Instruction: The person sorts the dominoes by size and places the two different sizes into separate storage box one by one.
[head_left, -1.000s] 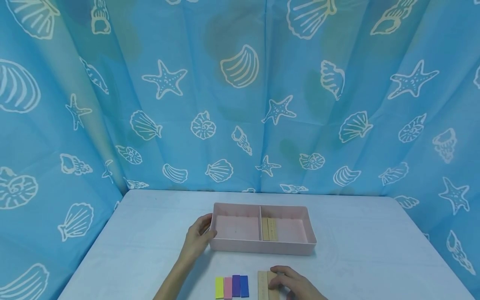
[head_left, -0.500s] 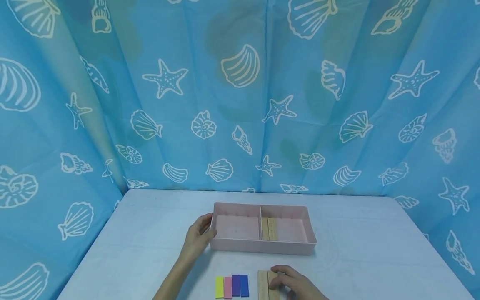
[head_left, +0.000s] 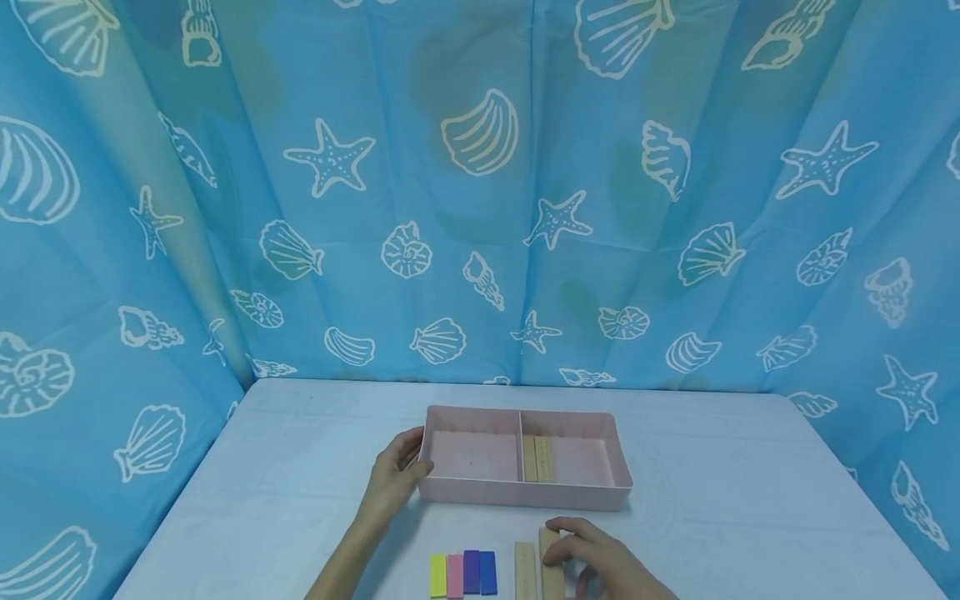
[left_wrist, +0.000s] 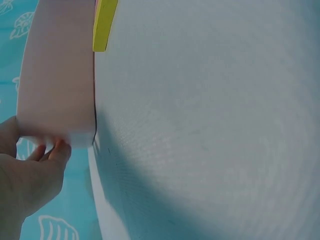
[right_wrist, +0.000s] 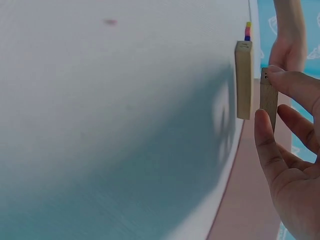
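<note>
My right hand (head_left: 600, 562) pinches a pale wooden block (right_wrist: 268, 102) between thumb and fingers, and small dark marks show near one end of it. In the head view this block stands a little farther forward than a second wooden block (head_left: 526, 572) lying to its left. My left hand (head_left: 395, 475) grips the left end of a pink two-compartment box (head_left: 525, 492), thumb at the front corner and fingers behind. The left wrist view shows the left fingertips (left_wrist: 61, 149) against the box's end wall. Two wooden blocks (head_left: 538, 459) lie side by side against the divider in the right compartment.
Left of the wooden blocks, a row of short coloured strips lies on the white table (head_left: 247, 517): yellow (head_left: 438, 576), pink (head_left: 455, 576), purple (head_left: 471, 572) and blue (head_left: 488, 572). A blue curtain (head_left: 480, 200) with white shell drawings hangs behind the table and along its sides.
The right hand has drawn its wooden block slightly forward and to the right, opening a gap from the block beside it. The left hand and the box have stayed in place.
</note>
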